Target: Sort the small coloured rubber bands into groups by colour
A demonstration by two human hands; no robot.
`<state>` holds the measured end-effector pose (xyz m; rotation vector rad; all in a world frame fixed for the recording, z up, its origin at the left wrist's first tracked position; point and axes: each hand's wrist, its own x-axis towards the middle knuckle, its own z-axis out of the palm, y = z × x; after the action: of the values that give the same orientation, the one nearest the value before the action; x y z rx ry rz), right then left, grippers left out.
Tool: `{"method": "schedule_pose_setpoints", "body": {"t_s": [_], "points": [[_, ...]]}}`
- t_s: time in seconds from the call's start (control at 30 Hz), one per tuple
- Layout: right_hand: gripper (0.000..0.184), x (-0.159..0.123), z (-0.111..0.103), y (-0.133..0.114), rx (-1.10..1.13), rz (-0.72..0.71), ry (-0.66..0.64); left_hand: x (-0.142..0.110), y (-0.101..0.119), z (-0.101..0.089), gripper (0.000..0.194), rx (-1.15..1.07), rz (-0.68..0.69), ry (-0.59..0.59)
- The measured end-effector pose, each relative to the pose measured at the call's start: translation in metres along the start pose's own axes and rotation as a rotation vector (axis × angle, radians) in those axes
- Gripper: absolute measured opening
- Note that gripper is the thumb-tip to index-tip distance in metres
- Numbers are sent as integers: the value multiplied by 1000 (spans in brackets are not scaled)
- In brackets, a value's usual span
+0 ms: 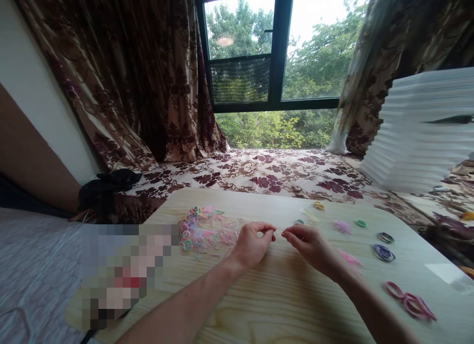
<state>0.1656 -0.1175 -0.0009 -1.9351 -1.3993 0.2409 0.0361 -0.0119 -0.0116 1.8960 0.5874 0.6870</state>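
Observation:
Over the middle of the small table [266,309], my left hand [254,242] and my right hand [307,245] face each other with a narrow gap between their fingertips. Both have thumb and fingers pinched together; whatever they hold, if anything, is too small to make out. A mixed pile of coloured hair ties and small elastic bands [200,230] lies just left of my left hand. Beyond my right hand are a teal hair tie [299,222], pale yellow bands [311,215] and yellow hair ties [319,205]. Pink bands [350,258] lie beside my right forearm.
Rightward sit light pink bands [342,227], green hair ties [361,224], dark ones [385,237], purple-blue ones [384,252] and rose-pink ones [411,302]. A pixelated patch [129,275] covers the table's left side. White foam-like sheeting [422,136] stands behind at right, near a window [277,62].

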Motion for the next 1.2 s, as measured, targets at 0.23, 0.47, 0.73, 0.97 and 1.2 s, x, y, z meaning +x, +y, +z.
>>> {"method": "schedule_pose_setpoints", "body": {"t_s": [0.23, 0.47, 0.73, 0.97, 1.2], "points": [[33, -1, 0, -1, 40, 59, -28, 1, 0, -1, 22, -20, -14, -9], [30, 3, -18, 17, 77, 74, 84, 1, -5, 0, 20, 26, 12, 18], [27, -10, -87, 63, -114, 367, 96, 5, -15, 1, 16, 83, 140, 77], [21, -21, -93, 63, -289, 385, -94, 5, -17, 1, 16, 98, 153, 81], [22, -24, -95, 65, -265, 419, -206, 5, -16, 1, 16, 116, 140, 88]]}}
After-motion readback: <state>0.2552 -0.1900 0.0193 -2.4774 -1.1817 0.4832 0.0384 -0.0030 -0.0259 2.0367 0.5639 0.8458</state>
